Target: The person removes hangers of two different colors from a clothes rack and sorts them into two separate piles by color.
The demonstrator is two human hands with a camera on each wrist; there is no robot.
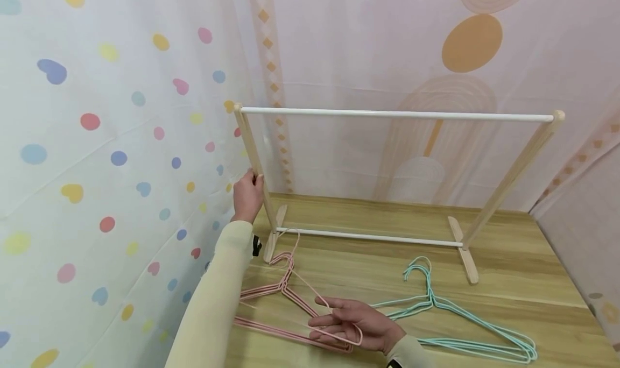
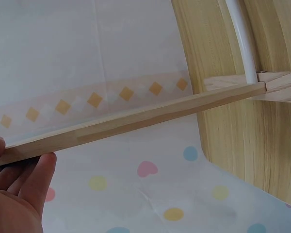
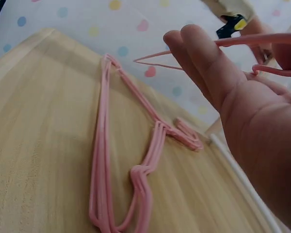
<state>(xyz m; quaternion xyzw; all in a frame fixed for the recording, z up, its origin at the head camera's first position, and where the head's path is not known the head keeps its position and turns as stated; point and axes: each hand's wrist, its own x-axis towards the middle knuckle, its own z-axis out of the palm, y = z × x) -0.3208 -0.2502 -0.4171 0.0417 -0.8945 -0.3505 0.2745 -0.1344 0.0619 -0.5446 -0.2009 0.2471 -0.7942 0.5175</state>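
Note:
My left hand (image 1: 248,196) grips the left wooden post (image 1: 252,153) of a small clothes rack with a white top rod (image 1: 397,113). In the left wrist view the fingers (image 2: 19,189) curl round that post (image 2: 136,119). Lower down, my right hand (image 1: 356,325) holds one pink wire hanger (image 1: 360,337), lifted a little off a stack of pink hangers (image 1: 283,288) on the table. From the right wrist camera, the held hanger (image 3: 262,41) crosses the fingers (image 3: 208,73), and the stack (image 3: 101,160) lies flat below.
Several teal hangers (image 1: 465,313) lie stacked right of my right hand. The rack stands on a wooden table (image 1: 508,282), with a white lower rod (image 1: 368,237) between its feet. Patterned curtains hang close behind and to the left.

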